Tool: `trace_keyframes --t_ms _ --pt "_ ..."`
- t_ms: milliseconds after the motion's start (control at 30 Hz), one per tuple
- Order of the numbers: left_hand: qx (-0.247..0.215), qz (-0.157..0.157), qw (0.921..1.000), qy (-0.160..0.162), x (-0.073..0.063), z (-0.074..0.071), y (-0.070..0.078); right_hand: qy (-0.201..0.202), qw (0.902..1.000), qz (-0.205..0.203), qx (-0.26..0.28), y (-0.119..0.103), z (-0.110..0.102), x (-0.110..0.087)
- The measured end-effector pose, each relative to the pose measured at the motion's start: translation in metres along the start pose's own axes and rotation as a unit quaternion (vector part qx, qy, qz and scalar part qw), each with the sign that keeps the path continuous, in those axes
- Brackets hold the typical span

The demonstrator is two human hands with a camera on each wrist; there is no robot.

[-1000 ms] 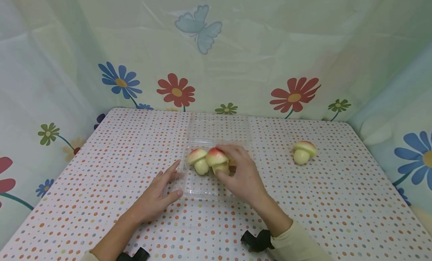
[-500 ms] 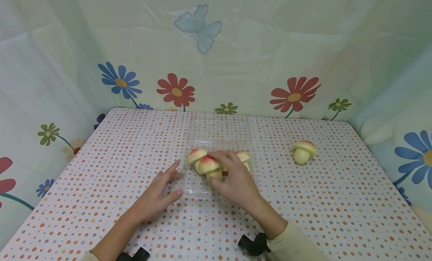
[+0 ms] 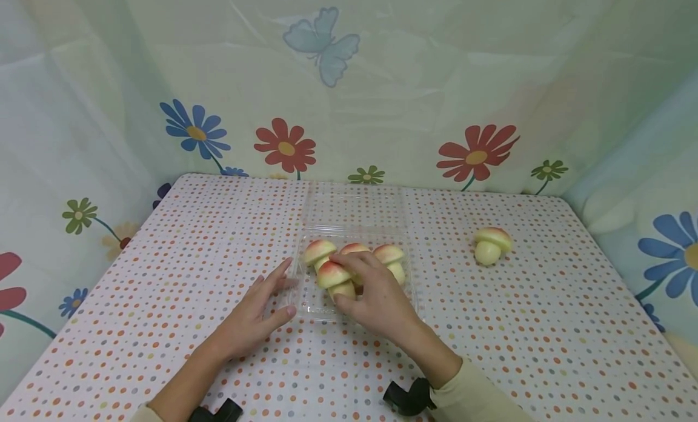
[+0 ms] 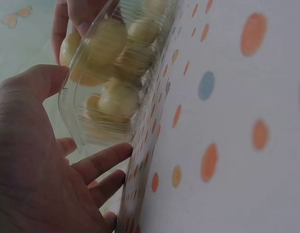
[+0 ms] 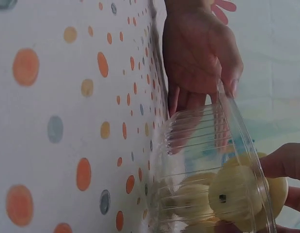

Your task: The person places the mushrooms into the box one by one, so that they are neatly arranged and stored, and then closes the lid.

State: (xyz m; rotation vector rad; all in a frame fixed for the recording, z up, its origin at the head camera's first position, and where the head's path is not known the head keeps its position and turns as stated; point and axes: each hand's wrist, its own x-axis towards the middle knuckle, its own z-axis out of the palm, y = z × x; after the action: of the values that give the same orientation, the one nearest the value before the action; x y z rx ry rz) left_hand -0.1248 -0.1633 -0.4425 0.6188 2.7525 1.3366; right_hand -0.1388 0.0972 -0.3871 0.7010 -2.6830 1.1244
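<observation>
A clear plastic clamshell box (image 3: pixel 314 305) lies unfolded mid-table, its lid (image 3: pixel 354 208) laid back toward the far edge. Along the back of its tray sit a toy mushroom (image 3: pixel 319 250) at the left, a partly covered one (image 3: pixel 354 248) in the middle and another (image 3: pixel 389 254) at the right. My right hand (image 3: pixel 380 296) pinches a fourth mushroom, red-capped with a pale stem (image 3: pixel 334 276), between thumb and fingers, in front of that row and inside the tray. Fingers spread, my left hand (image 3: pixel 248 321) is at the tray's left side; its thumb (image 4: pixel 50 80) meets the rim in the left wrist view.
One more toy mushroom (image 3: pixel 492 246) stands on the dotted tablecloth (image 3: pixel 518 325) to the right of the box. Black wrist devices (image 3: pixel 409 398) show near both forearms. A flowered curtain (image 3: pixel 403 88) encloses the table at the back and sides.
My right hand has brought the pinched mushroom left and toward me, lower in the tray, uncovering the mushrooms at the back middle and right. My left hand has stayed put.
</observation>
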Motion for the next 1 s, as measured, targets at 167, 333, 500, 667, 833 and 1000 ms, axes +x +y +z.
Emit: trace_keyframes --t_ms 167,333,500,667,833,1000 --pt "-0.005 0.001 1.0 -0.002 0.0017 -0.001 0.0007 -0.003 1.0 -0.009 -0.004 0.001 0.0003 0.0004" --pt "-0.003 0.0 1.0 -0.001 0.0024 -0.0005 -0.0001 -0.022 0.9997 0.002 -0.009 0.001 -0.0001 0.0005" --pt "-0.001 0.001 1.0 0.0 0.002 0.0001 0.0 -0.05 0.9983 0.016 -0.027 0.0017 -0.0003 -0.0001" --pt "0.001 0.004 1.0 0.0 0.0019 0.0004 0.0001 -0.066 0.9969 0.019 -0.04 0.0026 -0.0003 -0.0004" --pt "0.0 0.001 1.0 0.0 0.0008 0.0006 0.0003 -0.07 0.9965 0.016 -0.042 0.0028 0.0005 -0.0007" --pt "-0.001 0.004 1.0 0.001 0.0008 0.001 -0.0001 -0.075 0.996 0.024 -0.042 0.0017 0.0002 -0.0019"
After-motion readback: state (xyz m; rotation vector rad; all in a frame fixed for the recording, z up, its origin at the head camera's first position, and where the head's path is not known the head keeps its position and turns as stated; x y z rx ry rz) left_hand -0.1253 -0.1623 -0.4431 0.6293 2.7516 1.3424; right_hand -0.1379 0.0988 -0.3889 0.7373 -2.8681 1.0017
